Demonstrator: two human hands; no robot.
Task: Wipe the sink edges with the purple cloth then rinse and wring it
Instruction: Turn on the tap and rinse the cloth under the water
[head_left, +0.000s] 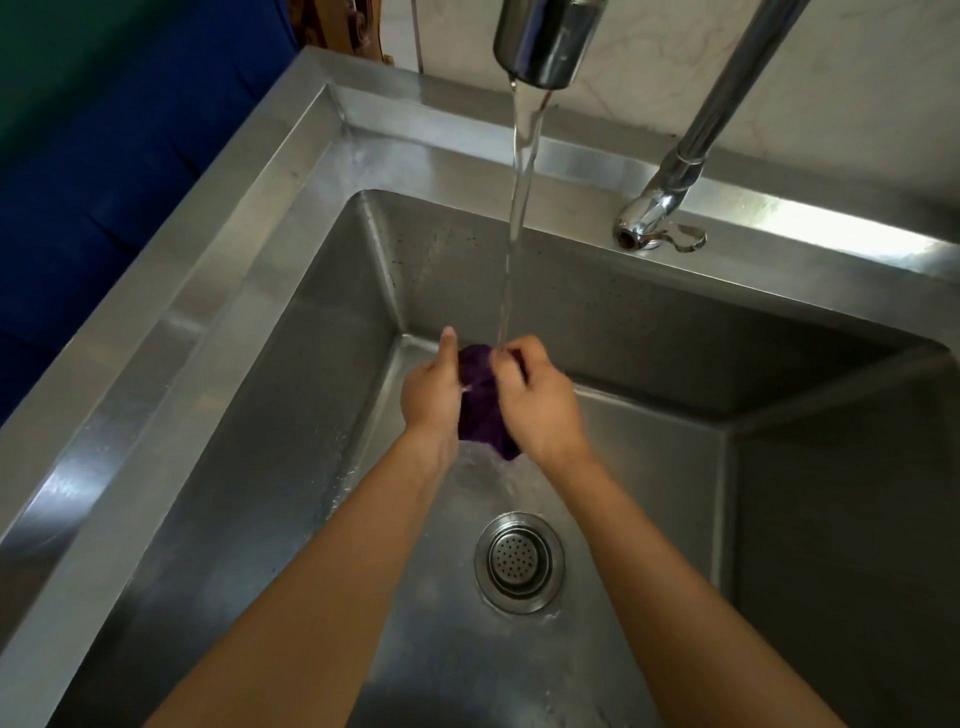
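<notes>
Here, both hands meet over the far part of the basin (322, 395), with the cloth (480, 410) bunched between them; the cloth is dark purple, crumpled into a wad, its lower corner hanging just below the wrists. The left hand (431, 397) curls around the cloth's left side, fingers closed on it out of view behind the wad, thumb sticking up and away from the fabric; the right hand (537, 402) grips the right side, fingers folded tight over the top of the wad, knuckles showing. The hands are close together, almost touching across the cloth.

The tap (548, 41) hangs at the top of the frame, its spout pointing down; a stream of water (519, 208) falls from it and lands on the top of the cloth, right at the fingers of the right hand; wet sheen spreads over the basin floor beneath the hands. The tap's pipe (727, 104) slants down to its base (649, 223) on the back ledge of the sink (156, 322), to the right of the stream.

The drain (519, 561) sits on the basin floor, nearer the camera than the hands, between the two forearms; the steel ledges shine on the left and back; a blue surface (78, 208) lies beyond the left ledge.
</notes>
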